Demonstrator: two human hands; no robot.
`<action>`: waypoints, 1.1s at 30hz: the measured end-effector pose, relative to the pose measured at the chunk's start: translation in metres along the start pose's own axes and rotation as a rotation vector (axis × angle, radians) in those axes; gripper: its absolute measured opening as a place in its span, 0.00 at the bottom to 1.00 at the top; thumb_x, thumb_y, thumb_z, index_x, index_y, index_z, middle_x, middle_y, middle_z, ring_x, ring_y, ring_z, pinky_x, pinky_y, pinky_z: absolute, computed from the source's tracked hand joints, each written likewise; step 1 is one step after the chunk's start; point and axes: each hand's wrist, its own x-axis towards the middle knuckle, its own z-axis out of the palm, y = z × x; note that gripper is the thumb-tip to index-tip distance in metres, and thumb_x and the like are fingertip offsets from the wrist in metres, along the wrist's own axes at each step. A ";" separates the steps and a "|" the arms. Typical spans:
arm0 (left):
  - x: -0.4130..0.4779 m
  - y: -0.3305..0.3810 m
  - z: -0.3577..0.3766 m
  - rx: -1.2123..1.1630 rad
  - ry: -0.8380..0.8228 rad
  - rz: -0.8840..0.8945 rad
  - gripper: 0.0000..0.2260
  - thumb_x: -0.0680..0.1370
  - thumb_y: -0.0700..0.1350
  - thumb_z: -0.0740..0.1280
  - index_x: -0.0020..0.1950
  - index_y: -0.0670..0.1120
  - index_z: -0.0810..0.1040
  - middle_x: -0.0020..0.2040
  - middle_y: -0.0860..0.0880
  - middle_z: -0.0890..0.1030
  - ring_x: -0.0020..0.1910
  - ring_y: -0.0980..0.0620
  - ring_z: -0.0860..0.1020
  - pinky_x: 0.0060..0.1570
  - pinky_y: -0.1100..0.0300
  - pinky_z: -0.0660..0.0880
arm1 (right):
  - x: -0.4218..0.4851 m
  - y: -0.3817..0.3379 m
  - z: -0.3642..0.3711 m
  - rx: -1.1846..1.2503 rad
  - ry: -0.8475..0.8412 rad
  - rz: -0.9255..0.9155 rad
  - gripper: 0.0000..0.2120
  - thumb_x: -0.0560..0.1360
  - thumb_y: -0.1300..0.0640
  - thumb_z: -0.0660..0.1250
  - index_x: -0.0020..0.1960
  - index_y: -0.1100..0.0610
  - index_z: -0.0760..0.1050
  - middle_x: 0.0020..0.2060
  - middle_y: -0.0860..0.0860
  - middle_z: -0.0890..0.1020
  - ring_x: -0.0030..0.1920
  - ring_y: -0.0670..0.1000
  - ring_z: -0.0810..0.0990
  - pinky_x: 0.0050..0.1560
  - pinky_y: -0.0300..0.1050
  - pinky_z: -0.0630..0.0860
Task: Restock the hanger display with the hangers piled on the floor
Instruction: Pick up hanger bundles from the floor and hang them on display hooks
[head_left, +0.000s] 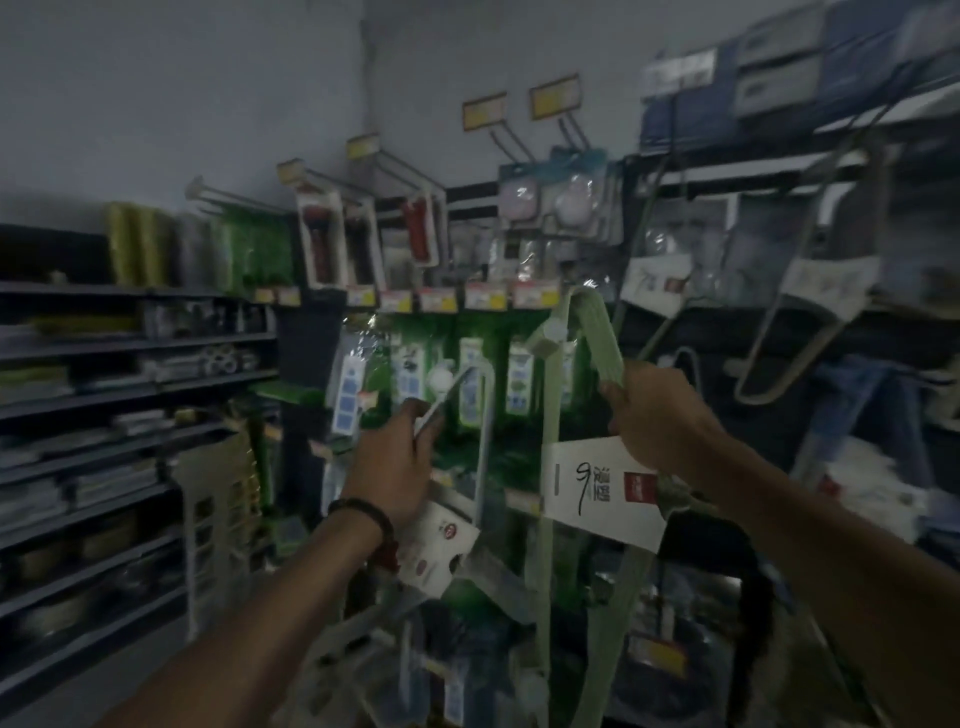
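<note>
Right up at the shop wall, both arms are reaching forward, and each hand is carrying a pack of hangers. The left hand (395, 457), with a dark beaded bracelet (363, 512) on its wrist, is curling its fingers round the thin bar of a pale white hanger pack (485, 410), whose card label (441, 545) is dangling just below the palm. The right hand (657, 415) is gripping a green hanger pack (597, 332) tightly just under its hooked top, which is rising above the fist in front of the packaged goods. A white card label (602, 488) is wrapping round that green pack below the hand, and its long green arms are trailing down toward the bottom of the view. Over to the right, more labelled hangers (795, 332) are hanging from a rail beneath a high shelf, well apart from both hands. Yellow price tags (483, 111) are sticking out on pegs above. Dark shelves (130, 395) of stock are running along the left. Everything is looking dim and motion-blurred, so the label print is mostly unreadable.
</note>
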 end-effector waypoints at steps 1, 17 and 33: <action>0.010 0.002 -0.004 -0.037 -0.009 0.039 0.05 0.85 0.54 0.62 0.51 0.55 0.74 0.37 0.55 0.78 0.35 0.60 0.77 0.30 0.67 0.67 | 0.002 0.001 -0.006 -0.069 -0.002 0.018 0.11 0.85 0.54 0.58 0.53 0.59 0.76 0.44 0.57 0.83 0.42 0.58 0.83 0.42 0.55 0.84; 0.117 0.163 0.019 -0.243 -0.426 0.373 0.18 0.83 0.64 0.57 0.57 0.56 0.82 0.51 0.56 0.86 0.45 0.59 0.86 0.48 0.56 0.82 | 0.130 0.050 -0.098 -0.327 0.137 -0.009 0.11 0.81 0.59 0.66 0.62 0.61 0.76 0.55 0.57 0.82 0.50 0.55 0.82 0.46 0.48 0.79; 0.197 0.212 0.042 -0.071 -0.286 0.457 0.13 0.86 0.57 0.55 0.49 0.65 0.77 0.49 0.60 0.84 0.49 0.59 0.82 0.55 0.54 0.80 | 0.225 0.032 -0.178 -0.299 0.393 -0.106 0.20 0.82 0.60 0.63 0.73 0.63 0.69 0.67 0.62 0.77 0.66 0.64 0.77 0.53 0.57 0.73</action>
